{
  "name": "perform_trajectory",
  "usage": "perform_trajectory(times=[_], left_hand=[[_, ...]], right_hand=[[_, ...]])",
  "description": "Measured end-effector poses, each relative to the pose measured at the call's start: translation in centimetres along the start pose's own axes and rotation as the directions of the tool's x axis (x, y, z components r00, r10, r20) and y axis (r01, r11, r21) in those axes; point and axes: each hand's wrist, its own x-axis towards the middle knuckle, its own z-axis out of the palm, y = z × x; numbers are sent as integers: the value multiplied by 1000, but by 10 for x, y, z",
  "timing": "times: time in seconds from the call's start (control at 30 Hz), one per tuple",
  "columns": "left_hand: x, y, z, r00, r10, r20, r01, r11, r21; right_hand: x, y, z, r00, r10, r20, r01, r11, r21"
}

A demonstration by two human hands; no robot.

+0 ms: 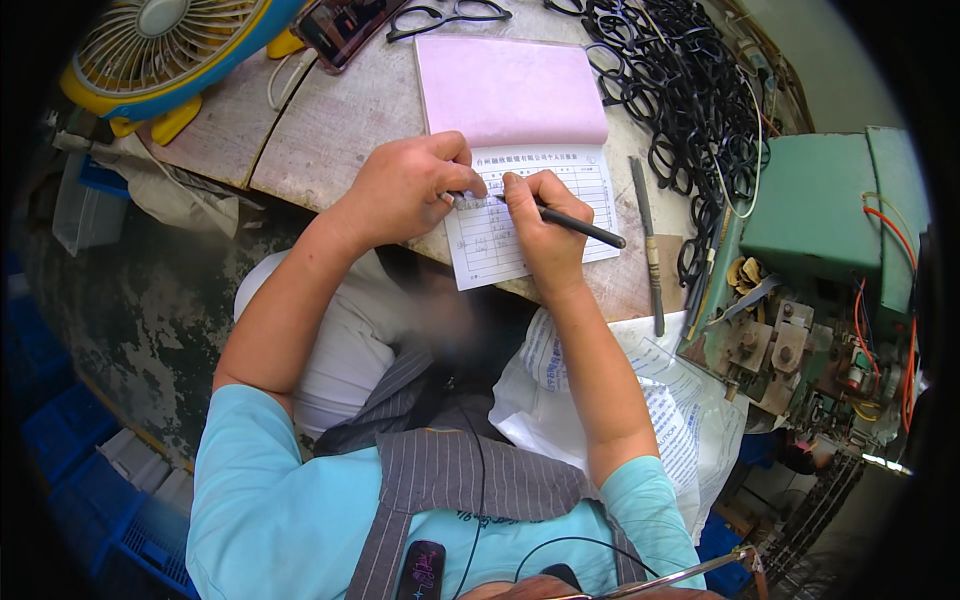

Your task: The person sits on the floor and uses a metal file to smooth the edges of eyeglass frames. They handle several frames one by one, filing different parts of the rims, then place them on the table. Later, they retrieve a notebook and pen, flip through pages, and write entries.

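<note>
A pad of printed forms lies at the table's near edge, its pink cover folded back away from me. Handwriting fills several rows of the white top sheet. My right hand is closed round a black pen, its tip end near the middle of the sheet. Over the sheet's left side rests my left hand, closed, with its fingertips pinched on a small dark piece with a pale end. What that piece is I cannot make out. The fingertips of both hands are close together.
Black eyeglass frames pile up at the far right, and another glasses frame lies behind the pad. A flat file lies right of it. A fan and a phone stand far left; a green machine is at right.
</note>
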Motion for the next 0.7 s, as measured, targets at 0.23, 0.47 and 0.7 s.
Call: perform_trajectory(times=[0.23,0.47,0.7], left_hand=[[1,1,0,1000,1,-9,-1,1000,0],[1,1,1,999,0,-49,-3,997,-76],[8,12,-1,982,-103,-158,86,990,-111]], right_hand=[[0,3,0,1000,16,-16,-15,999,43],[0,5,-2,995,67,-74,-64,997,47],[0,3,-5,993,87,-84,-76,989,125]])
